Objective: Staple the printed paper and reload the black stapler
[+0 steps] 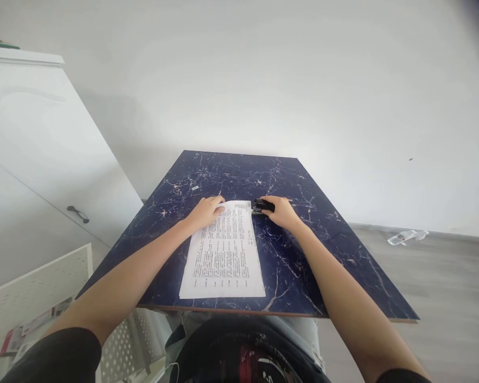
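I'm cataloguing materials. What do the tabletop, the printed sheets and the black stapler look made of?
Tabletop: probably smooth laminate on wood-based board, given its marble-like veining and brown front edge.
Printed sheets: matte white paper, thin, without glare.
Black stapler: likely plastic on top, perhaps metal below, where grey shows; the right hand partly hides it.

Left hand (206, 213) holds the paper (223, 255) by its upper left corner on the bench (239, 173), right hand (284, 214) grips a black stapler (261, 204) at the upper right corner, and a wrapper (406, 236) lies on the floor (387, 276), far right.
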Demonstrator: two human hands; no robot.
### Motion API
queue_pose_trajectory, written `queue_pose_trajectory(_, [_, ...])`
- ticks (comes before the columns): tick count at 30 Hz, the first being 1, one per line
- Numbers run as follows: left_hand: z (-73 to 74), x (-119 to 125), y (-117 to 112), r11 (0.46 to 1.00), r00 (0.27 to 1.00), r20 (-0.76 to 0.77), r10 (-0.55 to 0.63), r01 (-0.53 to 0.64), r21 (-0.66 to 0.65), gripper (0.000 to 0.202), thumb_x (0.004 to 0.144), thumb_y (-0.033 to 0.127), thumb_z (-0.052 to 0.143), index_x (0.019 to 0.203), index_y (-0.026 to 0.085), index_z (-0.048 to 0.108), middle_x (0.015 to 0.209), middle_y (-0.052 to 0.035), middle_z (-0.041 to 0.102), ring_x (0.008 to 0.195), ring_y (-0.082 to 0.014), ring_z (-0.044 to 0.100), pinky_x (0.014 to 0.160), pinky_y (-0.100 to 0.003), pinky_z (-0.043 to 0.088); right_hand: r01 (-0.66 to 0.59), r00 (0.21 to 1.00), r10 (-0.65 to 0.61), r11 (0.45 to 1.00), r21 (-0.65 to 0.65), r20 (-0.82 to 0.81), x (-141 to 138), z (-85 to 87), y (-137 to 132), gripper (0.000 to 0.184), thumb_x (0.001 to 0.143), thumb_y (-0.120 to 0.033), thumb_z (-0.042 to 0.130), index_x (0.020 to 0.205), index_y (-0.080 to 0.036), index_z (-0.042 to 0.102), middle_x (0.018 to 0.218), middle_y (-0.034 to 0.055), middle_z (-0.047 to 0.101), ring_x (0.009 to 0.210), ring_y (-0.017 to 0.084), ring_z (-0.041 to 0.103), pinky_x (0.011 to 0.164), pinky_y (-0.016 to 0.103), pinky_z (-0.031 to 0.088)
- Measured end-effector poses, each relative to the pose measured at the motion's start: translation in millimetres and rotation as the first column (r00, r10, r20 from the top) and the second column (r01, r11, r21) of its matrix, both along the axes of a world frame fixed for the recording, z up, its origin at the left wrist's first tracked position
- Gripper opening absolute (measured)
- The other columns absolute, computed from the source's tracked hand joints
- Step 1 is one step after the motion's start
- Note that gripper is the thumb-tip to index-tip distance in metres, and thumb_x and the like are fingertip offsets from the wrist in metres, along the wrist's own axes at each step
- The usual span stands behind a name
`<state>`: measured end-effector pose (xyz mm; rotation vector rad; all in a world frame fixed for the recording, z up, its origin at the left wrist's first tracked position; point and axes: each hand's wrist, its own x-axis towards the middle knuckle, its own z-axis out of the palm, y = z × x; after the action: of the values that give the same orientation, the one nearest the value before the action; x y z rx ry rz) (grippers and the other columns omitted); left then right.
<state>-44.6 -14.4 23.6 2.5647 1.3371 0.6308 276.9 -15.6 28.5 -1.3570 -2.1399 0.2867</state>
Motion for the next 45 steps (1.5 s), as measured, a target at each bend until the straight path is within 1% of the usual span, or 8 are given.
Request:
queue_pose_trajectory(5, [3.5,1,-2,0.999,0.999,-0.041,0.019,-0.020,-0.040,0.029,0.103,0.032,0.047,0.123,0.020,0.063,0.121,-0.0131,0.071,0.110,-0.0291,0.066,0.099,-0.046,0.047,-0.005,1.000,0.005,1.000,0.004,-0.003,-2,-2.7,1,0.042,0.082,-0.010,0.071,0.122,-0.022,0.075,0.119,0.0091,0.076,0.111,0.030,0.072,0.105,0.047,0.052])
queue_pose_trajectory(9, [1.4,1,-2,0.999,0.999,-0.045,-0.005,0.003,-0.040,0.034,0.103,0.032,0.045,0.134,0.023,0.058,0.126,-0.0128,0.069,0.111,-0.0283,0.066,0.101,-0.046,0.045,-0.015,1.000,0.015,1.000,0.006,-0.020,-6,-0.5,-2,0.042,0.082,-0.009,0.071,0.121,-0.022,0.075,0.118,0.0084,0.076,0.110,0.028,0.072,0.104,0.046,0.053])
queue_pose_trajectory(12, [-1.3,2,-1,0.999,0.998,-0.046,-0.031,0.030,-0.019,0.034,0.105,0.032,0.044,0.137,0.025,0.054,0.133,-0.0112,0.066,0.115,-0.0281,0.064,0.101,-0.046,0.044,-0.026,0.999,0.027,1.000,0.011,-0.029,-9,1.1,-4,0.042,0.082,-0.008,0.070,0.121,-0.022,0.075,0.117,0.0078,0.077,0.110,0.028,0.072,0.104,0.045,0.053])
queue_pose_trajectory(19, [-7.6,6,2,0.998,0.995,-0.102,-0.010,0.017,0.069,0.033,0.106,0.029,0.043,0.136,0.023,0.056,0.126,-0.0104,0.069,0.111,-0.0285,0.064,0.096,-0.045,0.046,-0.056,0.998,0.056,0.998,0.016,-0.030,-15,2.6,-6,0.043,0.083,-0.009,0.071,0.124,-0.024,0.073,0.120,0.0061,0.076,0.112,0.027,0.071,0.106,0.045,0.052])
queue_pose_trajectory(29, [-13.3,6,5,0.995,0.994,-0.109,-0.016,0.026,0.092,0.036,0.107,0.030,0.041,0.137,0.022,0.058,0.124,-0.0109,0.069,0.111,-0.0285,0.062,0.098,-0.045,0.045,-0.058,0.998,0.059,0.998,0.036,-0.014,-25,1.7,-6,0.044,0.083,-0.008,0.071,0.125,-0.023,0.073,0.120,0.0069,0.076,0.110,0.027,0.071,0.104,0.044,0.052])
queue_pose_trajectory(40, [-10.7,5,4,0.993,0.995,-0.093,-0.022,0.032,0.109,0.034,0.106,0.028,0.043,0.135,0.021,0.059,0.123,-0.0114,0.069,0.110,-0.0295,0.063,0.095,-0.045,0.045,-0.047,0.999,0.047,0.998,0.039,-0.015,-28,-1.2,-4,0.044,0.083,-0.007,0.071,0.124,-0.023,0.074,0.119,0.0080,0.076,0.109,0.029,0.070,0.103,0.046,0.052])
queue_pose_trajectory(43, [-11.0,4,4,0.993,0.995,-0.101,-0.018,0.030,0.112,0.035,0.105,0.028,0.044,0.135,0.021,0.060,0.122,-0.0114,0.069,0.110,-0.0292,0.064,0.095,-0.045,0.045,-0.057,0.998,0.057,0.997,0.042,0.016,-26,-0.1,-5,0.046,0.085,-0.012,0.072,0.130,-0.023,0.071,0.122,0.0091,0.074,0.111,0.030,0.069,0.105,0.048,0.051])
queue_pose_trajectory(45, [-11.2,4,3,0.993,0.994,-0.106,-0.015,0.027,0.113,0.034,0.105,0.028,0.044,0.135,0.020,0.060,0.121,-0.0112,0.069,0.109,-0.0293,0.063,0.095,-0.045,0.045,-0.102,0.994,0.099,0.993,0.053,0.043,-26,2.2,-7,0.051,0.088,-0.022,0.073,0.138,-0.023,0.065,0.126,0.0100,0.072,0.115,0.031,0.066,0.106,0.049,0.049])
